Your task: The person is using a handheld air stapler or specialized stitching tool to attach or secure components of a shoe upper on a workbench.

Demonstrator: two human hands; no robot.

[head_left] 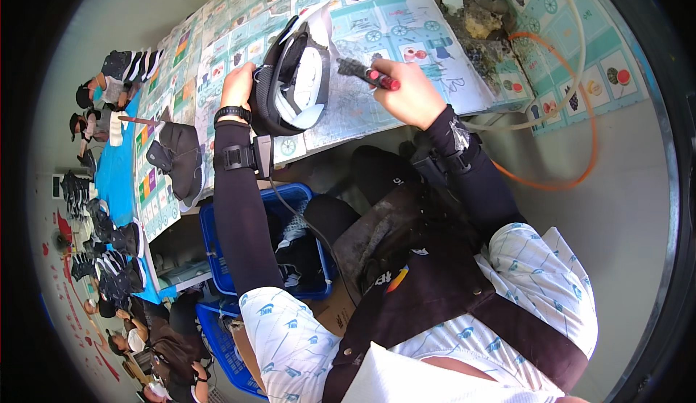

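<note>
My left hand grips a black and grey shoe by its dark side, tilted over the table so that its opening and pale lining show. My left thumb and fingertips are partly hidden behind the shoe. To the right of it, my right hand is closed around a brush with a red handle. The brush's dark bristles point at the shoe, with a small gap between them. A second dark shoe with a pale sole rests at the table's left edge, left of my left forearm.
The table is covered with patterned, stained sheeting. A crusted container stands at the back right. An orange hose loops down on the right. Blue baskets sit below the table. Several people and more shoes are at far left.
</note>
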